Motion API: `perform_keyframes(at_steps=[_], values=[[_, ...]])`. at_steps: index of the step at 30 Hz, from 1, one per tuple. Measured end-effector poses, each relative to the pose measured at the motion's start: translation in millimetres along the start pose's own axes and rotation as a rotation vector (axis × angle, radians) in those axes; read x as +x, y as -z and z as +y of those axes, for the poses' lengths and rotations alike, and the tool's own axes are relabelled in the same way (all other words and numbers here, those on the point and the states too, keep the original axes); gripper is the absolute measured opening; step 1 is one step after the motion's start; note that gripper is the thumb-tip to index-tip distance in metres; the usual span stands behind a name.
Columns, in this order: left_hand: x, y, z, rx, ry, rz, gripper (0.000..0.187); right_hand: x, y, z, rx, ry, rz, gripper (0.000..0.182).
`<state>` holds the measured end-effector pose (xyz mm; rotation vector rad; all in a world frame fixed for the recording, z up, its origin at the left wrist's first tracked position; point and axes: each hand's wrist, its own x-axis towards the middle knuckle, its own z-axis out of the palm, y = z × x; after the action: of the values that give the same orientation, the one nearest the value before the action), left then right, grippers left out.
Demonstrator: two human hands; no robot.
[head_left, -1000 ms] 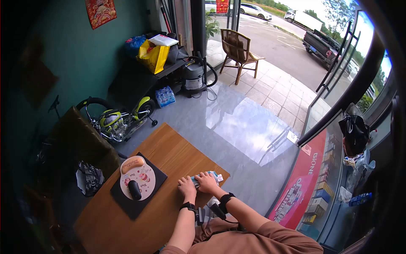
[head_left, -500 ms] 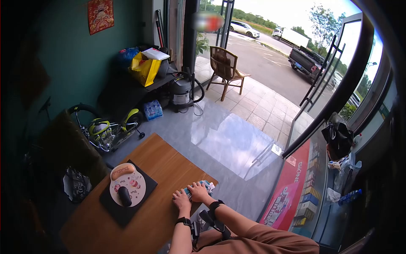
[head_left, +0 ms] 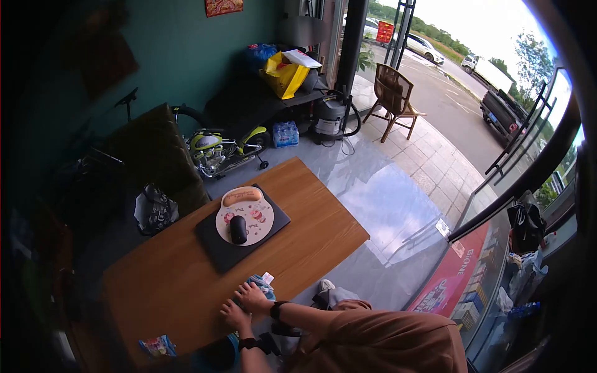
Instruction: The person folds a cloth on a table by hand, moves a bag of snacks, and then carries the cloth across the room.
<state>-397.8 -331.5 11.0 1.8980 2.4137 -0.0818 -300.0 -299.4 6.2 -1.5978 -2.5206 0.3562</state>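
Observation:
A bunched blue-teal cloth (head_left: 263, 286) with a white tag lies near the front edge of the wooden table (head_left: 305, 217). My right hand (head_left: 254, 298) rests over the near part of this cloth, its fingers spread and partly covering it. Just left of it and closer to the edge, my left hand (head_left: 236, 315) lies on the tabletop with its fingers apart and nothing visible in them. Beyond both hands, a black mouse (head_left: 238, 229) sits on a round pale mouse pad (head_left: 260, 231), which is on a dark flat board (head_left: 214, 248).
A colourful packet (head_left: 158, 345) lies at the table's near left. Past the table stand a green toy motorcycle (head_left: 208, 149), a water bottle pack (head_left: 285, 134), a vacuum cleaner (head_left: 328, 118) and a wicker chair (head_left: 393, 99). A glass display case (head_left: 472, 292) is on the right.
The view has swung left, bringing the packet into sight. Both hands and the cloth have moved left along the table, away from its right corner.

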Motion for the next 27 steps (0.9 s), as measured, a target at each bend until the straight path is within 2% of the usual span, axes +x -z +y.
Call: perform_keyframes(at_steps=[2, 5, 11, 12, 14, 18, 21, 22, 23, 24, 27], values=[[-10, -1, -23, 0.069, 0.018, 0.014, 0.067, 0, -8, -23, -0.006, 0.085, -0.019, 0.042], [-12, -16, -29, 0.063, 0.059, 0.065, 0.064, -3, 8, -25, -0.017, 0.142, -0.101, 0.044], [-26, -6, 22, 0.044, 0.124, -0.037, 0.069, -23, 8, 16, -0.070, 0.173, -0.131, 0.048], [-29, -9, 38, 0.023, 0.146, -0.045, 0.069, -29, 12, 32, -0.051, 0.164, -0.118, 0.049], [-30, -18, 72, 0.066, 0.061, -0.006, 0.068, -42, 25, 68, -0.018, 0.126, -0.085, 0.048], [-32, -2, 170, 0.031, 0.024, -0.050, 0.071, -76, 56, 156, 0.016, 0.102, -0.069, 0.048], [-35, 2, 256, -0.017, -0.078, 0.027, 0.048, -106, 79, 230, -0.027, -0.045, 0.021, 0.046], [-37, -3, 286, -0.001, -0.114, -0.010, 0.039, -119, 88, 256, -0.001, -0.106, -0.025, 0.044], [-34, -26, 314, -0.017, -0.168, 0.050, 0.026, -135, 91, 283, 0.015, -0.155, 0.054, 0.042], [-38, -22, 345, 0.009, -0.217, 0.019, 0.019, -150, 98, 306, 0.026, -0.224, 0.064, 0.043], [-55, -20, 424, 0.016, -0.263, -0.022, 0.018, -185, 113, 363, -0.040, -0.363, 0.026, 0.045]])
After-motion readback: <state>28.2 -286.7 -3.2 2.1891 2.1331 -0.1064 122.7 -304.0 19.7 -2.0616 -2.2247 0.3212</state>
